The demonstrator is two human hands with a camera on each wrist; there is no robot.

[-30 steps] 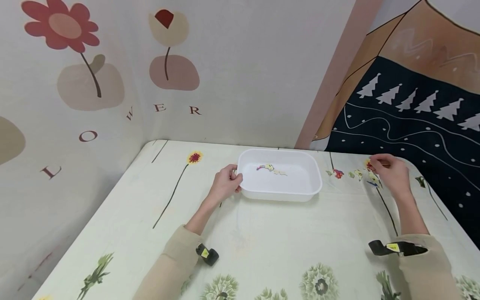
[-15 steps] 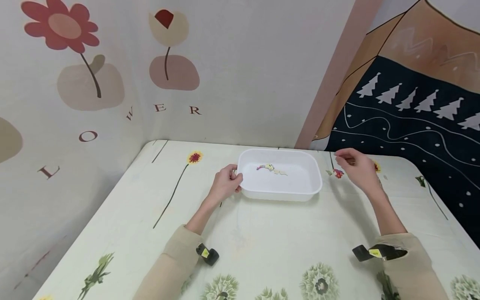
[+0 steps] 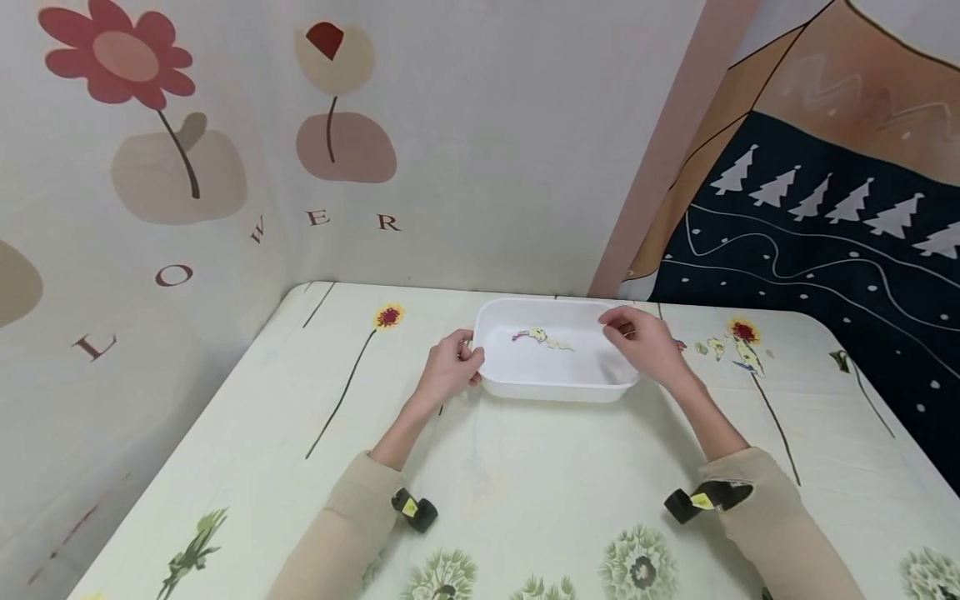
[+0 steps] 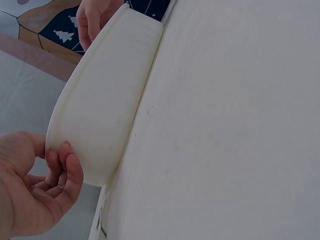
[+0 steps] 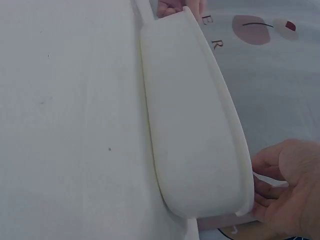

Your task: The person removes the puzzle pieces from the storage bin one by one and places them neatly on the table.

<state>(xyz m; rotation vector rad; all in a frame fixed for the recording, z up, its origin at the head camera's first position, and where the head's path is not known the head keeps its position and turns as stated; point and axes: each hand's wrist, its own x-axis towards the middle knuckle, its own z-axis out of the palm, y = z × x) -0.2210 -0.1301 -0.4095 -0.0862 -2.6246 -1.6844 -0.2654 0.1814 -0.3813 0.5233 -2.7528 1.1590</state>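
A white rectangular plastic tray (image 3: 558, 387) stands towards the back of the table. My left hand (image 3: 450, 367) grips its left end, thumb and fingers at the rim; the left wrist view shows these fingers (image 4: 70, 170) curled against the outer wall. My right hand (image 3: 648, 342) is over the tray's right end, with thumb and index finger bent towards each other above the inside. I cannot tell whether a small piece lies between them. Inside the tray is a small strip of yellow and pink bits (image 3: 542, 337).
Several small yellowish pieces (image 3: 717, 348) lie on the cloth right of the tray, near a printed red-and-yellow flower (image 3: 743, 331). A flower-patterned tablecloth (image 3: 555, 492) covers the table. Patterned curtains (image 3: 487, 167) hang close behind the back edge.
My right hand has moved left from the small pieces at the far right to the tray's right end. My left hand has kept its grip and the tray has stayed put.
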